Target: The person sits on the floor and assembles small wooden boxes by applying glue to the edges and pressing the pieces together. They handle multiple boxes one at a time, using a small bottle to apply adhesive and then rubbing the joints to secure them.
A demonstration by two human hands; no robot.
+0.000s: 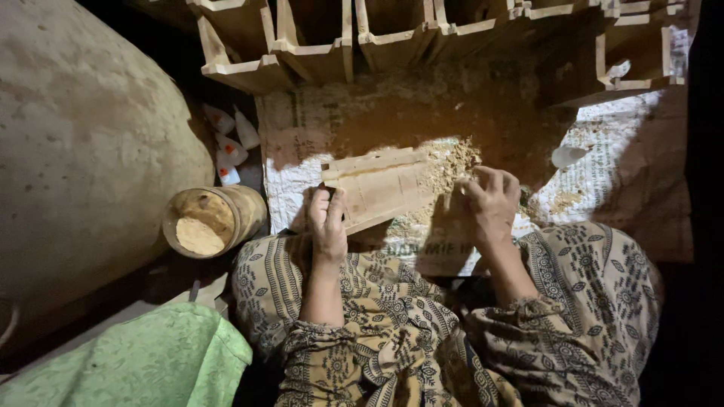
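My left hand [327, 222] grips the near left edge of a flat wooden piece [381, 185] that lies on a woven mat. A heap of sawdust [451, 162] covers the piece's right end. My right hand [492, 200] rests on that right end, fingers curled into the sawdust. Whether it holds anything is hidden. My patterned sleeves and lap fill the bottom of the view.
A round jar [211, 220] with sawdust inside lies to the left. Small white squeeze bottles [228, 143] sit behind it. Several open wooden frames [392, 34] are stacked along the top. A white cap-like object [567, 155] lies right. A green cloth [143, 358] is at bottom left.
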